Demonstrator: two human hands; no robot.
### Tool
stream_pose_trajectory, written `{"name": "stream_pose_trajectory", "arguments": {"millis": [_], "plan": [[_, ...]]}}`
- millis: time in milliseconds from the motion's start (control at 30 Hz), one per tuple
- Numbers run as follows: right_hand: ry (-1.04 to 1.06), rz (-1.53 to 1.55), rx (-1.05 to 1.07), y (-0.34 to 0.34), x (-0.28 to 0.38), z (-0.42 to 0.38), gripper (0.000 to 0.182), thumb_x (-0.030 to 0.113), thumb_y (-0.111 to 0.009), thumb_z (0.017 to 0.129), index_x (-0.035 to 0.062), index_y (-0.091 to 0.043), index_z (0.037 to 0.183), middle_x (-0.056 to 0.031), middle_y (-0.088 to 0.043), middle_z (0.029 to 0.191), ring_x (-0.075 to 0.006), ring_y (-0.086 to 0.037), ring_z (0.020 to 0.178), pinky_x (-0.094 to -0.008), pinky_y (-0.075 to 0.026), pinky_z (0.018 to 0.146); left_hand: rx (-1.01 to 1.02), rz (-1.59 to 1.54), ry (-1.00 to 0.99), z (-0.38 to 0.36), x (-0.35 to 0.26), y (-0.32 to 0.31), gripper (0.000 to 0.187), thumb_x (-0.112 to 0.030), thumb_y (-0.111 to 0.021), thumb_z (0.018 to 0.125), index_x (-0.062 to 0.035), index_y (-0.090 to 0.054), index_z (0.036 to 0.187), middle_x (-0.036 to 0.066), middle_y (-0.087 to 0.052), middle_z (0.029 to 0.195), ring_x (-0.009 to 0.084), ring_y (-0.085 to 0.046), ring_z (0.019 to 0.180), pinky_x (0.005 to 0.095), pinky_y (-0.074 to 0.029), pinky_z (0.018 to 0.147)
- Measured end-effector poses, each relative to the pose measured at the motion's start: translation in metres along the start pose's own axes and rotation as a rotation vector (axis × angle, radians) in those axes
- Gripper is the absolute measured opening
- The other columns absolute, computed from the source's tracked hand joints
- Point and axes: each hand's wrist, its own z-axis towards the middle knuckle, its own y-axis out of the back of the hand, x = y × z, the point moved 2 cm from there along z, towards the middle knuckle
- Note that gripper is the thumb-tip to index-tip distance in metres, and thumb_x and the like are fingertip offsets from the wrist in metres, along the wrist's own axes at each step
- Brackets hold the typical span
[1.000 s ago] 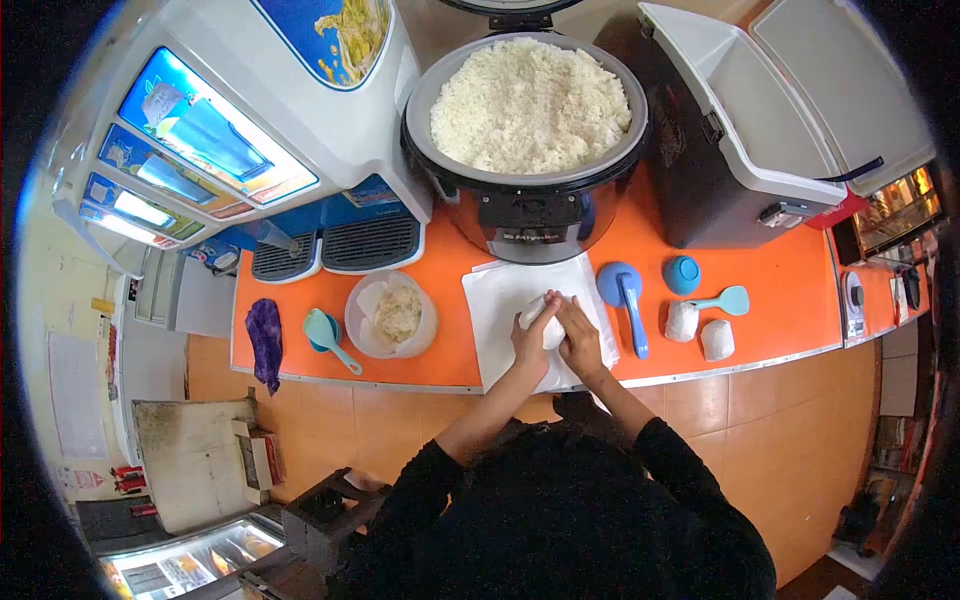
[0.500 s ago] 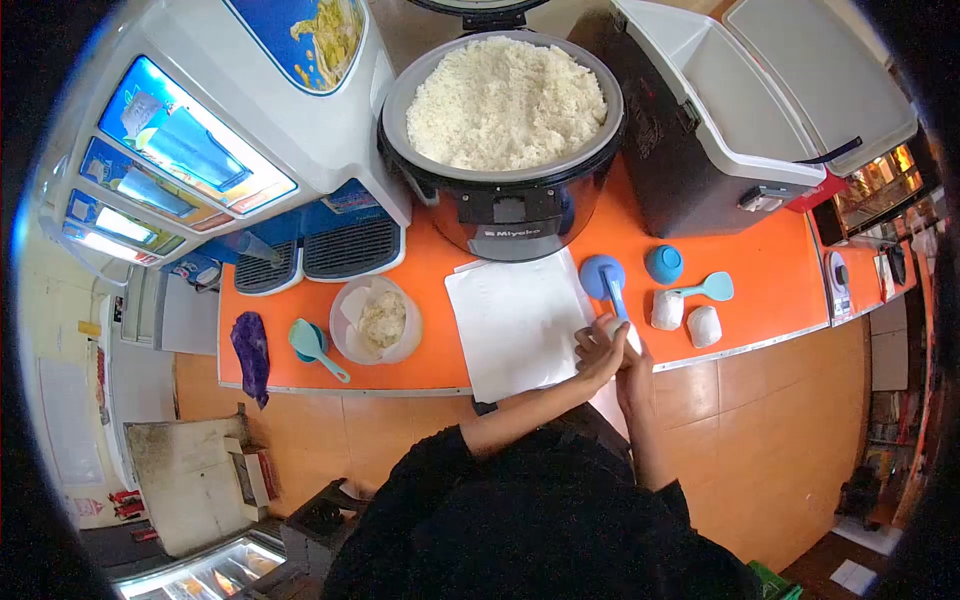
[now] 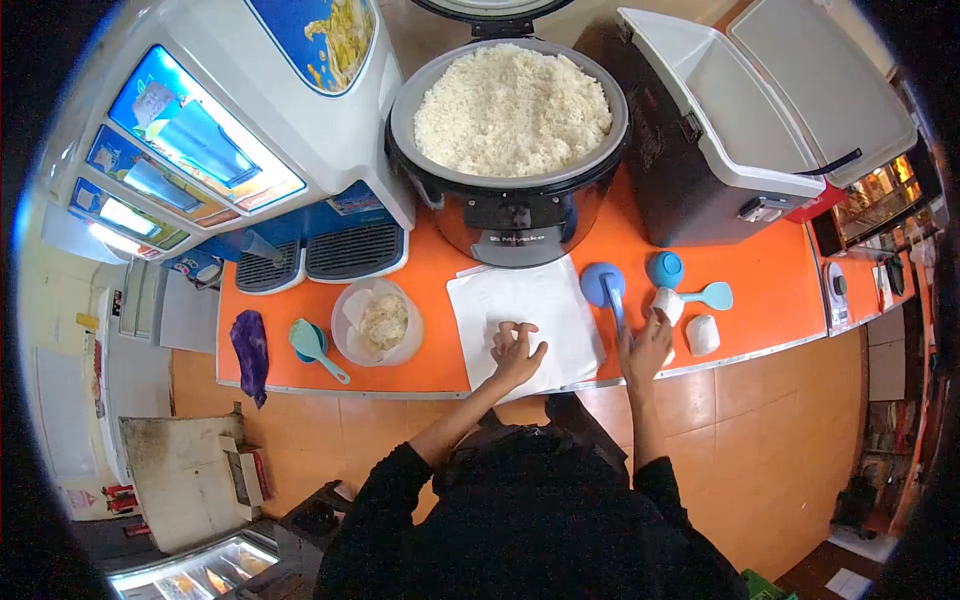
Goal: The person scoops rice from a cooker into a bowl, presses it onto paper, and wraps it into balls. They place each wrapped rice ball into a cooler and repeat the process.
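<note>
Left hand: fingers curled loosely, resting on the square white paper sheet, holding nothing.
Right hand: fingertips on a white wrapped rice parcel; grip unclear, possibly just touching.
Neighbours: second wrapped parcel just beside; blue plastic scoop between sheet and hand.

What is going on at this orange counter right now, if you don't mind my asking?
A person in a black top stands at the orange counter before an open rice cooker full of white rice. The left hand rests on a white paper sheet. The right hand is at a white wrapped rice parcel beside a second parcel. Blue scoops and a bowl lie nearby.
</note>
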Motion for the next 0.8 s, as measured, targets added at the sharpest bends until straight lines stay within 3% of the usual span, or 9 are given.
{"name": "stream_pose_trajectory", "arguments": {"millis": [67, 133, 200, 267, 400, 500, 600, 733, 800], "plan": [[0.057, -0.086, 0.087, -0.022, 0.014, 0.013, 0.054, 0.034, -0.061, 0.087, 0.0059, -0.046, 0.131, -0.0226, -0.054, 0.121, -0.0364, -0.052, 0.114, -0.0508, -0.04, 0.093, -0.02, 0.046, 0.021, -0.001, 0.012, 0.007, 0.041, -0.037, -0.067, 0.085, -0.0241, -0.048, 0.119, 0.012, -0.03, 0.121, 0.0377, -0.036, 0.111, 0.0563, -0.035, 0.088], [-0.163, -0.208, 0.499, -0.058, 0.002, 0.022, 0.057, 0.031, -0.057, 0.089, 0.0052, -0.038, 0.136, -0.0238, -0.058, 0.115, -0.0361, -0.058, 0.105, -0.051, -0.042, 0.088, -0.122, 0.043, -0.044, -0.003, 0.02, 0.015, 0.041, -0.029, -0.071, 0.08, -0.0219, -0.05, 0.115, 0.012, -0.034, 0.118, 0.0378, -0.037, 0.11, 0.054, -0.037, 0.082], [-0.148, -0.155, 0.341, -0.057, -0.003, 0.033, 0.049, 0.026, -0.054, 0.093, 0.0039, -0.036, 0.132, -0.0209, -0.06, 0.105, -0.0321, -0.062, 0.09, -0.0442, -0.045, 0.082, -0.21, 0.035, -0.047, -0.007, 0.024, 0.028, 0.039, -0.027, -0.072, 0.079, -0.0213, -0.052, 0.113, 0.012, -0.035, 0.117, 0.0373, -0.039, 0.108, 0.0523, -0.038, 0.082], [-0.285, 0.388, 0.004, -0.015, 0.0, 0.07, 0.036, 0.026, -0.05, 0.098, 0.0032, -0.038, 0.123, -0.0163, -0.058, 0.1, -0.0265, -0.058, 0.081, -0.0381, -0.045, 0.075, -0.311, 0.023, -0.083, -0.01, 0.031, 0.043, 0.037, -0.025, -0.071, 0.079, -0.0205, -0.054, 0.111, 0.012, -0.036, 0.115, 0.0363, -0.04, 0.107, 0.0512, -0.038, 0.084], [0.167, 0.485, -0.273, 0.103, 0.084, 0.208, 0.034, 0.03, -0.05, 0.1, 0.0003, -0.038, 0.113, -0.0156, -0.054, 0.089, -0.0238, -0.053, 0.078, -0.0368, -0.044, 0.07, -0.394, -0.07, -0.093, -0.006, 0.039, 0.064, 0.034, -0.018, -0.07, 0.08, -0.0192, -0.055, 0.111, 0.013, -0.04, 0.112, 0.0326, -0.041, 0.106, 0.0481, -0.034, 0.09], [0.474, 0.361, 0.007, 0.132, 0.176, 0.289, 0.031, 0.028, -0.052, 0.099, 0.0017, -0.043, 0.111, -0.0182, -0.06, 0.09, -0.0329, -0.062, 0.078, -0.0425, -0.046, 0.069, -0.469, -0.237, -0.204, 0.007, -0.006, 0.103, 0.041, -0.018, -0.069, 0.081, -0.0119, -0.052, 0.117, 0.015, -0.042, 0.111, 0.033, -0.041, 0.108, 0.0495, -0.031, 0.094], [0.931, -0.17, 0.028, 0.089, 0.248, 0.356, 0.029, 0.022, -0.059, 0.09, 0.0014, -0.054, 0.11, -0.0184, -0.064, 0.087, -0.0391, -0.066, 0.076, -0.0465, -0.052, 0.065, -0.705, -0.398, -0.27, 0.018, -0.074, 0.154, 0.058, -0.022, -0.071, 0.082, -0.0031, -0.041, 0.128, 0.018, -0.039, 0.114, 0.0351, -0.036, 0.115, 0.0506, -0.026, 0.099], [1.145, -0.672, -0.182, -0.019, 0.306, 0.4, 0.012, 0.017, -0.063, 0.077, 0.0115, -0.067, 0.087, -0.0042, -0.066, 0.077, -0.0199, -0.069, 0.075, -0.0346, -0.052, 0.055, -0.766, -0.411, -0.248, 0.042, -0.12, 0.191, 0.068, -0.027, -0.066, 0.089, 0.007, -0.026, 0.133, 0.022, -0.029, 0.128, 0.0345, -0.024, 0.122, 0.0479, -0.018, 0.106], [1.233, -0.7, -0.021, -0.049, 0.326, 0.393, 0.011, 0.014, -0.06, 0.079, 0.0076, -0.068, 0.084, -0.0065, -0.067, 0.081, -0.0228, -0.069, 0.071, -0.0345, -0.053, 0.057, -0.827, -0.391, -0.315, 0.059, -0.127, 0.195, 0.073, -0.034, -0.062, 0.093, 0.0064, -0.019, 0.135, 0.023, -0.019, 0.133, 0.0358, -0.016, 0.125, 0.053, -0.012, 0.106]]}}
